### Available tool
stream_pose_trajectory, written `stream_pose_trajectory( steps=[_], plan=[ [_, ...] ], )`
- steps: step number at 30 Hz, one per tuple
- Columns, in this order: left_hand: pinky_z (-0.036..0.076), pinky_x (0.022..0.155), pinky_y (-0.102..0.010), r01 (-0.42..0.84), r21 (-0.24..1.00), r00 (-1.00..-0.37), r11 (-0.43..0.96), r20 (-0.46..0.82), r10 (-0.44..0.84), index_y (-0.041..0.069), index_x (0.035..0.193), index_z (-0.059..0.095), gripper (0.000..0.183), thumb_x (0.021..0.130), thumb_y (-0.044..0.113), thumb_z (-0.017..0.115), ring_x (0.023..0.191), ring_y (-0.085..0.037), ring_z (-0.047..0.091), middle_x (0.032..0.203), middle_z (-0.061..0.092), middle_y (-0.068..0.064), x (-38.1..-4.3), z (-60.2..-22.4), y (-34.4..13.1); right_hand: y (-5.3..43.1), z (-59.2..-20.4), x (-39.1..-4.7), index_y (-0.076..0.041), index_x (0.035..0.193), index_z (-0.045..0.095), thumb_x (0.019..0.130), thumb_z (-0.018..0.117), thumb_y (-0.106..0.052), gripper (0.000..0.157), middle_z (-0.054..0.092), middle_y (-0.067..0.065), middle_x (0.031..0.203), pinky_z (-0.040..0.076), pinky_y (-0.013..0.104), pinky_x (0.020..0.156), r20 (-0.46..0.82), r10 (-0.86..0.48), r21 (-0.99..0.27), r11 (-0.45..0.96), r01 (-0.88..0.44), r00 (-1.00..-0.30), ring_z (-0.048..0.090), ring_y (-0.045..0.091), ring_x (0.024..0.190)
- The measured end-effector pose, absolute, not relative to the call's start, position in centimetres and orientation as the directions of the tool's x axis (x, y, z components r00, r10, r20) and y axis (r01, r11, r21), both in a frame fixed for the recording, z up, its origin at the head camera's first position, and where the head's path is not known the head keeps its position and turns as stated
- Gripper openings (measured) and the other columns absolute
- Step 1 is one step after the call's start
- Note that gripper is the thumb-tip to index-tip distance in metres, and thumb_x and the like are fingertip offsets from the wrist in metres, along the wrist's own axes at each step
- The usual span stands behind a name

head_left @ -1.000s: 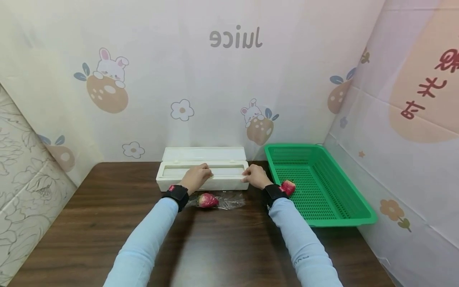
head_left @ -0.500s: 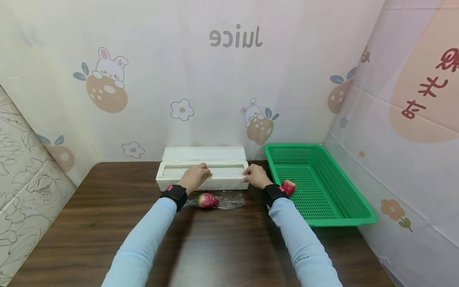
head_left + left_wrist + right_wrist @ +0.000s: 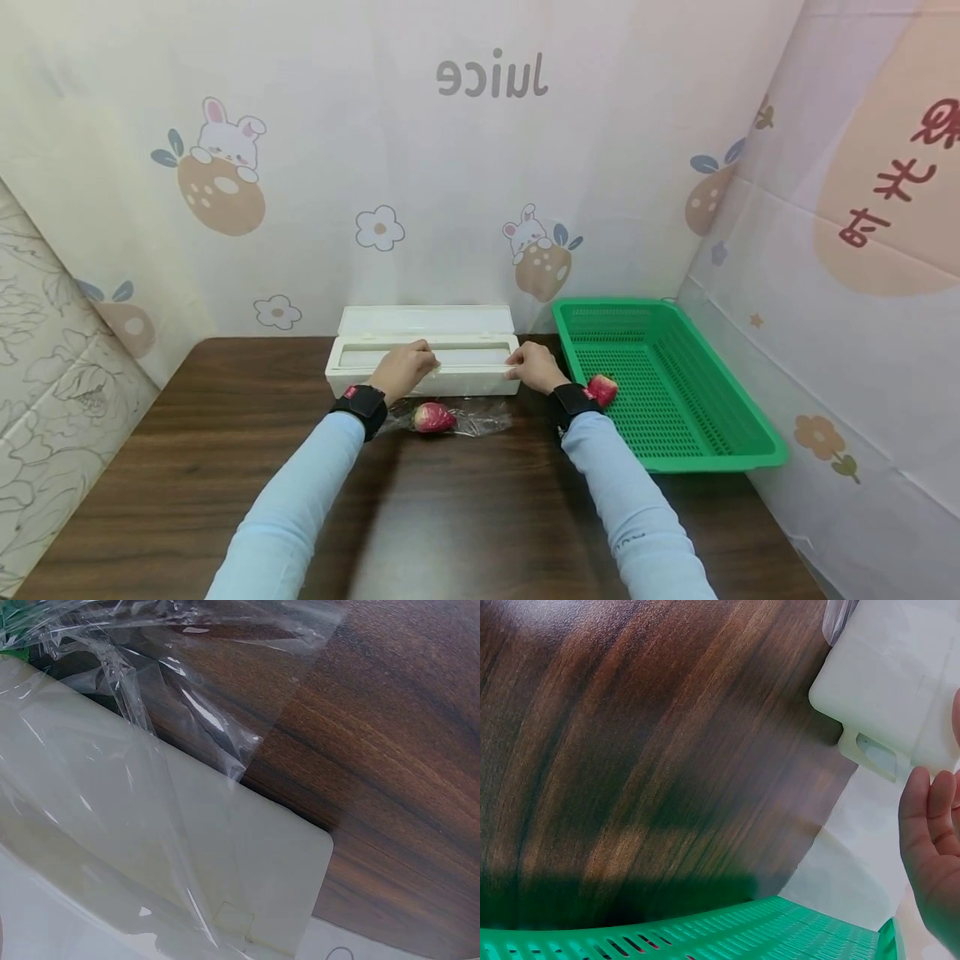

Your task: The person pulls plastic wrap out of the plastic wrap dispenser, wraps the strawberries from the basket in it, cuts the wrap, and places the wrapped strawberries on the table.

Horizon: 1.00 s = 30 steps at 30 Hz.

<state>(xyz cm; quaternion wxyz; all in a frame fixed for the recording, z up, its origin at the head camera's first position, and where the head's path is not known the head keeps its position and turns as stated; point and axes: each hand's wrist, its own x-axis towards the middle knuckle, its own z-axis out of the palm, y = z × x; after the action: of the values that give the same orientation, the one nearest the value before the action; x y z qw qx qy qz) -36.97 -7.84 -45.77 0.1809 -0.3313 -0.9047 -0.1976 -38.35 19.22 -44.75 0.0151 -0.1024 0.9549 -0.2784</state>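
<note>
- Two hands, the left hand (image 3: 405, 368) and the right hand (image 3: 535, 367), are at the long white box (image 3: 472, 383), which stands near the wall (image 3: 435, 279) at the far side of the worktop (image 3: 465, 500).
- Fingers, left: they appear to pinch transparent film (image 3: 169, 825), seen stretched over the box in the left wrist view.
- Fingers, right: bent, at the box's right end. Whether they grasp the film or merely rest there, cannot tell.
- Step in hand, as judged: drawing film from the box. Advised: take the sheet by both corners and pull slowly and evenly, so that it comes out square. Tension should be held to prevent wrinkling and self-sticking.
- Box looks light; a hard pull could slide or tip it. Steadying advised.
- Film should pass above the wrapped fruit (image 3: 433, 417), lying on the worktop just in front of the box; contact could tangle the two wraps.
- Count, box: one, with one lid (image 3: 427, 320), raised.
- Count, fruit: two visible, both red; one wrapped, plus one second fruit (image 3: 602, 388) inside the green basket (image 3: 712, 465).
- Count, baskets: one. Wristbands (image 3: 362, 408): two, black.
</note>
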Motion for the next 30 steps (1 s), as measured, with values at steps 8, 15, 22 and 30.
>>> stream_pose_trajectory(
  steps=[8,15,22,30],
  plan=[
    [0.046,0.062,-0.025,0.663,0.221,-0.723,0.715,0.436,0.536,0.010,0.091,0.072,0.011,0.086,0.012,0.062,0.070,-0.011,0.056,0.084,0.058,-0.001,-37.3,-45.7,-8.2,19.3,-44.9,-38.6,-0.005,0.097,0.070,0.076,0.073,-0.017,0.024,0.062,0.009,0.095,0.045,0.035,0.075,0.035,-0.214,-0.546,0.814,-0.198,-0.976,0.056,0.023,0.087],
    [0.047,0.063,-0.025,0.665,0.223,-0.722,0.713,0.437,0.537,0.009,0.091,0.072,0.010,0.085,0.010,0.064,0.070,-0.012,0.057,0.084,0.058,-0.002,-37.3,-45.6,-8.4,19.2,-44.8,-38.7,-0.005,0.097,0.070,0.077,0.073,-0.017,0.024,0.061,0.009,0.095,0.045,0.035,0.075,0.029,-0.212,-0.540,0.819,-0.194,-0.977,0.056,0.023,0.087],
    [0.046,0.062,-0.025,0.667,0.221,-0.716,0.711,0.453,0.531,0.009,0.090,0.072,0.010,0.085,0.011,0.064,0.070,-0.012,0.056,0.083,0.057,-0.001,-37.3,-45.9,-8.7,19.2,-44.8,-38.7,-0.005,0.097,0.070,0.077,0.073,-0.016,0.023,0.062,0.009,0.096,0.045,0.034,0.074,0.013,-0.211,-0.550,0.815,-0.184,-0.977,0.055,0.022,0.086],
    [0.046,0.063,-0.026,0.662,0.236,-0.724,0.711,0.447,0.526,0.010,0.091,0.072,0.010,0.086,0.012,0.062,0.071,-0.011,0.056,0.084,0.058,-0.001,-37.3,-46.0,-8.9,19.3,-44.9,-38.4,-0.005,0.096,0.070,0.077,0.073,-0.016,0.022,0.059,0.010,0.096,0.044,0.036,0.075,0.030,-0.205,-0.554,0.811,-0.187,-0.978,0.054,0.023,0.086]
  ],
)
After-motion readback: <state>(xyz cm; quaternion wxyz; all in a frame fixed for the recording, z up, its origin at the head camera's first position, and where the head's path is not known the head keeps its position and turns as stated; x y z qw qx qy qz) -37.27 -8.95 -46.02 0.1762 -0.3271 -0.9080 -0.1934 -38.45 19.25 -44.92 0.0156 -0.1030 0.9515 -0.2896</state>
